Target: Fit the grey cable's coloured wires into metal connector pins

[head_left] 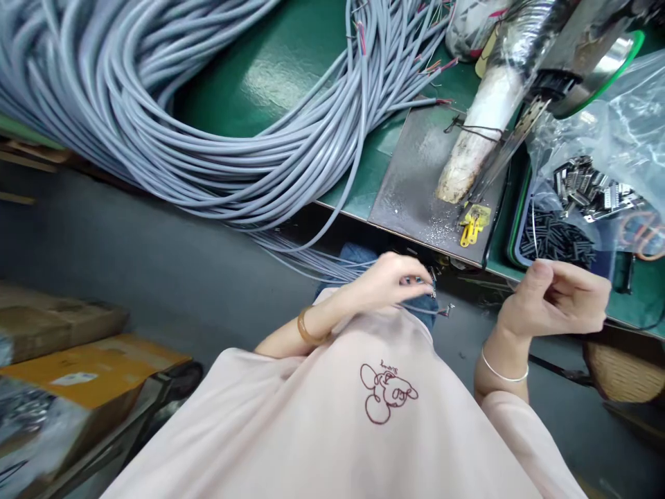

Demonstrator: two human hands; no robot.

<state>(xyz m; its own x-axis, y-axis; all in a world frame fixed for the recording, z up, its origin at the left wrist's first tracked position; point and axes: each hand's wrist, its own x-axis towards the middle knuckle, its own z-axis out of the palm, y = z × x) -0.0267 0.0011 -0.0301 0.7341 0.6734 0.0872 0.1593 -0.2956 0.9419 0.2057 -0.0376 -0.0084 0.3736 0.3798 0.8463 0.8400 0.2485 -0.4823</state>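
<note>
My right hand point(555, 298) is closed in a pinch at the right, in front of the bench edge. A thin silvery wire point(534, 229) rises from between its thumb and fingertip. Over my lap, my left hand point(392, 281) has its thumb and fingers bent together at the tips. A small metallic piece shows right by those tips; whether it is pinched I cannot make out. Under this hand, thin grey cables point(312, 262) lie across my lap. One cable ends in a small metal connector point(449, 309) beside my knee.
A large bundle of grey cables point(249, 159) covers the green bench point(275, 62). A dark plate point(410, 180) carries a yellow clip-like piece point(472, 229) below a white wrapped tube point(475, 132). A bin point(519, 242) holds black parts and bagged metal connectors point(597, 190). Cartons point(104, 367) stand left.
</note>
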